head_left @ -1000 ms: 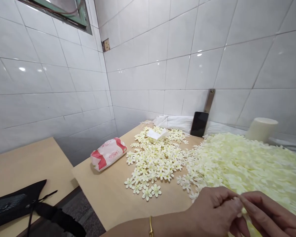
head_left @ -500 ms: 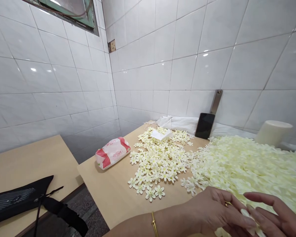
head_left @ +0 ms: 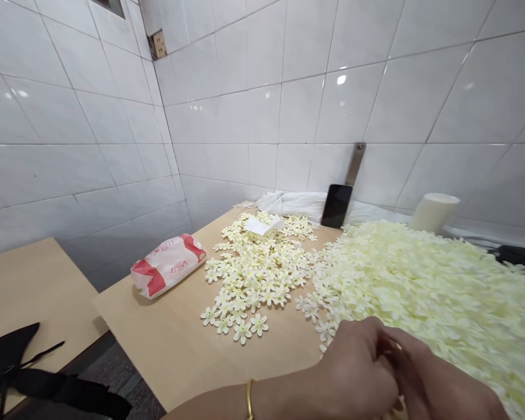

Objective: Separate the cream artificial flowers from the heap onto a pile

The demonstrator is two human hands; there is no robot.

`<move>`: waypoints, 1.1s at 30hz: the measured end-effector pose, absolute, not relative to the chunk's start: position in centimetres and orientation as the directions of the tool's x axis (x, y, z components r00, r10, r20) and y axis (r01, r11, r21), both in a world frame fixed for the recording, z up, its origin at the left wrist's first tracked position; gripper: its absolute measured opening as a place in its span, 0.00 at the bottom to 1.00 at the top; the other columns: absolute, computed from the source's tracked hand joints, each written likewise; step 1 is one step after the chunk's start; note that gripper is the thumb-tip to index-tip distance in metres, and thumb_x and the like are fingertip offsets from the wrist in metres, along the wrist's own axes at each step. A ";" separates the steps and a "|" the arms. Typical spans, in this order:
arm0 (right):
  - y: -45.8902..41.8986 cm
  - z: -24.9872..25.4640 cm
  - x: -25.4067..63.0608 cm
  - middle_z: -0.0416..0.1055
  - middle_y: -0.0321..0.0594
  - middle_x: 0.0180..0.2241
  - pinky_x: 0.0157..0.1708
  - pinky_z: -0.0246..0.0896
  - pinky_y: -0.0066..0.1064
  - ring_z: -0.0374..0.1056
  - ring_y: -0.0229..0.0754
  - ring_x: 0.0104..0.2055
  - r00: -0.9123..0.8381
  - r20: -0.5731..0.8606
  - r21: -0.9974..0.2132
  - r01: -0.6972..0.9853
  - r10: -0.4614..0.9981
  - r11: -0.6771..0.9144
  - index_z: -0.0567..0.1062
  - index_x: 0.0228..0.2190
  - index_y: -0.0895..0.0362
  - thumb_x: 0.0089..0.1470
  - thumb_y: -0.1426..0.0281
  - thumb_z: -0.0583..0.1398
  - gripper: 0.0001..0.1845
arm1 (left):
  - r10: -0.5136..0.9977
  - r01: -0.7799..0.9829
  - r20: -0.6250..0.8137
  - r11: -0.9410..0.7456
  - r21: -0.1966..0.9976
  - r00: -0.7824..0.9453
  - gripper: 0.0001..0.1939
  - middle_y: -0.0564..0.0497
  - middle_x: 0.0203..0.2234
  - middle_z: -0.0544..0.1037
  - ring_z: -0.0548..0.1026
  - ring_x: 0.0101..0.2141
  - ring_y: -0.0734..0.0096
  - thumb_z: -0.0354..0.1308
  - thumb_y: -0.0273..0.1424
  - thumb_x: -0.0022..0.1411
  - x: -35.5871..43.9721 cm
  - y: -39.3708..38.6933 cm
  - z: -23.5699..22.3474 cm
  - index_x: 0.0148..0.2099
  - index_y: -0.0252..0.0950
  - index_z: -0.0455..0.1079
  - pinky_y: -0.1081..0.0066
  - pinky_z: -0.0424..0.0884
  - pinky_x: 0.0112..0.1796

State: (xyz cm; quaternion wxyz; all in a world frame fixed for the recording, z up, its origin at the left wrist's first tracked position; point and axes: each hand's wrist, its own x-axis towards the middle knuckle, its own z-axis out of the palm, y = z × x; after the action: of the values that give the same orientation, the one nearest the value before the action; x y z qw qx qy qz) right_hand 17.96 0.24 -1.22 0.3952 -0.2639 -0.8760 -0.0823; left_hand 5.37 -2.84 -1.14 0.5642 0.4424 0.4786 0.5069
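My left hand (head_left: 361,364), with a gold bracelet on its wrist, is closed with its fingers curled against my right hand (head_left: 448,379). Both meet at the lower right, over the front of the table. Between them is a pale artificial flower (head_left: 401,407), mostly hidden by the fingers; only a cream sliver shows below. Just beyond my hands spreads a large heap of loose pale-yellow flower petals (head_left: 420,280). To the left lies a pile of finished-looking white flowers (head_left: 258,271) with yellow centres, a few lying singly at its near edge.
A red-and-white tissue pack (head_left: 170,263) lies at the table's left. A loose tissue (head_left: 263,224) rests on the flower pile. Against the tiled wall lean a dark phone (head_left: 336,205) and a metal bar (head_left: 356,163). A white cylinder (head_left: 435,213) stands behind the petals. A black strap (head_left: 65,391) hangs at left.
The view has swung right, shifting the table and its contents leftward. My hands have come closer together, and the white piece visible between the fingertips before is now mostly covered.
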 end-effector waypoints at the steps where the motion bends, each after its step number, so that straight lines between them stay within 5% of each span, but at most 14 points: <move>1: 0.3 -1.2 17.7 0.72 0.36 0.20 0.15 0.59 0.25 0.67 0.39 0.17 -0.576 0.747 0.015 0.512 0.331 0.859 0.68 0.39 0.53 0.52 0.68 0.49 0.13 | 0.998 -0.127 -0.043 0.037 0.991 -0.044 0.06 0.55 0.17 0.69 0.67 0.22 0.74 0.57 0.29 0.44 5.5 -2.8 -1.4 0.26 0.37 0.61 0.74 0.63 0.24; 4: 0.4 -1.0 17.0 0.72 0.39 0.22 0.20 0.62 0.26 0.68 0.40 0.21 -0.589 0.766 0.089 0.494 0.258 0.865 0.67 0.41 0.56 0.53 0.68 0.49 0.14 | 0.995 -0.184 -0.061 0.047 0.982 -0.073 0.08 0.57 0.14 0.67 0.64 0.17 0.78 0.56 0.30 0.44 5.2 -2.5 -1.2 0.25 0.37 0.58 0.76 0.60 0.19; 7: 0.3 -0.7 16.9 0.68 0.35 0.20 0.18 0.60 0.24 0.65 0.36 0.17 -0.395 0.759 -0.208 0.606 0.517 0.768 0.64 0.41 0.56 0.54 0.66 0.50 0.13 | 0.993 -0.319 -0.109 0.117 0.941 0.042 0.11 0.60 0.09 0.64 0.59 0.10 0.80 0.56 0.34 0.44 4.3 -1.9 0.0 0.26 0.37 0.56 0.77 0.55 0.14; 10: 0.1 -0.1 17.0 0.66 0.34 0.20 0.16 0.57 0.23 0.62 0.35 0.17 -0.275 0.571 -0.531 0.595 0.773 0.604 0.65 0.36 0.55 0.54 0.61 0.50 0.12 | 0.999 -0.417 -0.044 0.043 0.908 0.009 0.14 0.58 0.10 0.67 0.59 0.09 0.82 0.59 0.36 0.43 3.6 -1.6 0.7 0.27 0.36 0.57 0.79 0.53 0.14; 17: 0.0 0.8 16.7 0.59 0.32 0.20 0.22 0.56 0.25 0.58 0.34 0.22 -0.315 0.217 -0.888 0.330 0.924 0.321 0.64 0.24 0.56 0.53 0.58 0.50 0.16 | 0.998 -0.386 -0.053 0.055 0.921 0.015 0.13 0.57 0.13 0.69 0.60 0.14 0.84 0.63 0.34 0.43 3.2 -1.8 0.6 0.26 0.33 0.63 0.79 0.55 0.18; 21: -0.1 1.0 16.6 0.62 0.34 0.25 0.25 0.56 0.26 0.59 0.34 0.25 -0.360 0.191 -0.939 0.203 0.913 0.276 0.65 0.29 0.56 0.53 0.59 0.51 0.13 | 0.996 -0.390 -0.071 0.086 0.917 0.052 0.12 0.55 0.17 0.70 0.63 0.17 0.84 0.64 0.32 0.42 3.1 -2.0 0.8 0.26 0.32 0.66 0.80 0.57 0.20; 25: -0.1 1.1 16.9 0.61 0.34 0.20 0.26 0.55 0.27 0.58 0.34 0.23 -0.476 0.180 -0.954 0.130 0.861 0.271 0.63 0.21 0.58 0.55 0.59 0.50 0.18 | 0.981 -0.402 -0.084 0.150 0.903 0.176 0.12 0.52 0.17 0.73 0.66 0.16 0.79 0.62 0.33 0.45 3.0 -2.2 0.7 0.29 0.33 0.62 0.77 0.61 0.20; 31: -0.2 1.4 17.2 0.53 0.31 0.16 0.19 0.46 0.25 0.49 0.32 0.19 -0.432 0.164 -0.868 0.363 0.887 0.338 0.58 0.16 0.57 0.56 0.59 0.48 0.21 | 0.974 -0.255 -0.067 0.122 0.959 0.215 0.10 0.53 0.16 0.72 0.68 0.17 0.77 0.61 0.29 0.45 2.5 -2.1 1.4 0.25 0.33 0.61 0.74 0.64 0.23; 33: -0.5 1.2 16.9 0.51 0.30 0.15 0.18 0.43 0.25 0.49 0.32 0.18 -0.382 0.289 -0.760 0.466 0.878 0.453 0.56 0.15 0.57 0.56 0.62 0.47 0.21 | 0.991 -0.209 -0.049 0.075 0.975 0.127 0.08 0.55 0.14 0.69 0.67 0.18 0.78 0.60 0.26 0.44 2.6 -2.2 1.5 0.23 0.33 0.62 0.75 0.63 0.24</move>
State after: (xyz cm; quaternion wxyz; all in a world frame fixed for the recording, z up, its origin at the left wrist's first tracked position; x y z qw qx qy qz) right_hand 16.90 -0.53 1.24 0.3498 -0.4321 -0.7773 0.2945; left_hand 2.63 -2.16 1.55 0.5957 0.4570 0.4273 0.5037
